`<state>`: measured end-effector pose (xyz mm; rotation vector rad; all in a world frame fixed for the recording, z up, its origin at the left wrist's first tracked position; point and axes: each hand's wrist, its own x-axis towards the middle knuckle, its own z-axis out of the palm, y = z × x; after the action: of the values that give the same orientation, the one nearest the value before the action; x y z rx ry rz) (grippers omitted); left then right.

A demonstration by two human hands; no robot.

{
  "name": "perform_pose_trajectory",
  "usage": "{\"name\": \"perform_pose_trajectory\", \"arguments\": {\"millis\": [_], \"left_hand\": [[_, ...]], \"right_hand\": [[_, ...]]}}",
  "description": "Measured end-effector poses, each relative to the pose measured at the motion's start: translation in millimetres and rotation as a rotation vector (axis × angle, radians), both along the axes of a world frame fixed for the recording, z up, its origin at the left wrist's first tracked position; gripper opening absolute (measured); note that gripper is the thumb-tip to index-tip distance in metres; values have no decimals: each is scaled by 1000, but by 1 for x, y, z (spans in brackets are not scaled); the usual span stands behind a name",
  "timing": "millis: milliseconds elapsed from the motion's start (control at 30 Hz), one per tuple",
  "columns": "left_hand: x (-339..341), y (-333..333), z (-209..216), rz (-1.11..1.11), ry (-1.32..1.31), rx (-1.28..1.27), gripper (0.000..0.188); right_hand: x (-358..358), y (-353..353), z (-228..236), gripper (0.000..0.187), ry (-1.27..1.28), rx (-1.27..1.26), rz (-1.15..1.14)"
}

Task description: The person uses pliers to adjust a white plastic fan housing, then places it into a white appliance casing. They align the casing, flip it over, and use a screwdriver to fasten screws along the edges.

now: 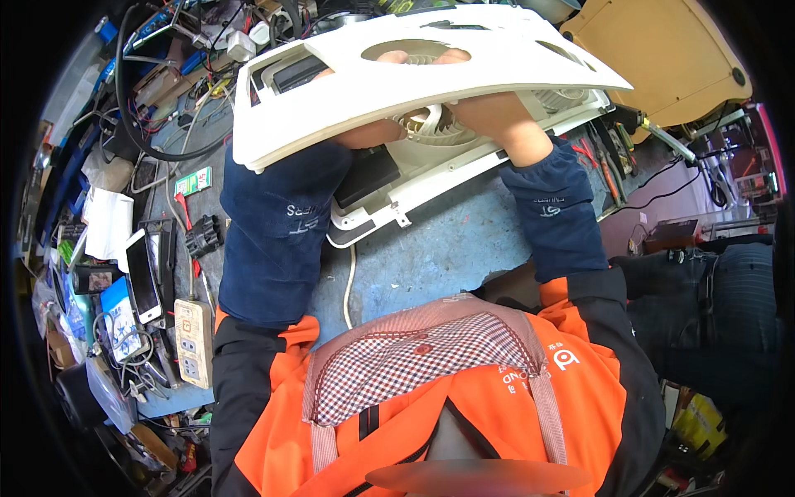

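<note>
A white plastic cover panel (331, 108) with a round opening is tilted up over a white appliance housing (464, 170) on the bench. Between my hands, under the panel, sits a white slotted fan wheel (432, 128). My left hand (370, 134) reaches in from the left, closed against the wheel's side. From the right, my right hand (490, 114) closes against its other side. Fingertips show through the round opening, beyond the wheel; the panel hides most of the fingers. A second slotted round part (563, 99) lies at the housing's right end. A dark rectangular part (364, 178) is in its left.
Left of me are a phone (143, 277), a power strip (193, 344), cables and crowded tools. Pliers (609, 170) lie at the right. A tan panel (662, 54) stands at the back right. A pale cord (349, 286) runs over the blue bench (431, 253). A person's dark-clothed legs (712, 306) are at the right.
</note>
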<state>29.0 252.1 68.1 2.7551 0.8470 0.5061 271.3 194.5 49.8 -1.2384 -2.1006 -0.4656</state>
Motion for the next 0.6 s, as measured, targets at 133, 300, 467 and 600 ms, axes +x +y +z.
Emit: {"name": "perform_pose_trajectory", "arguments": {"millis": [133,300,467,600], "left_hand": [[-6,3,-9,-14,-58,-42,95],[-8,11,-15,-97,-118,-31,93],[-13,19,-12,-197,-155,-52,89],[-12,15,-11,-189,-172,-149,87]], "right_hand": [[-9,-1,12,14,-171,213,23],[-2,4,5,16,-78,58,-16],[-2,4,3,17,-6,-19,-2],[-8,0,9,17,27,-15,63]]}}
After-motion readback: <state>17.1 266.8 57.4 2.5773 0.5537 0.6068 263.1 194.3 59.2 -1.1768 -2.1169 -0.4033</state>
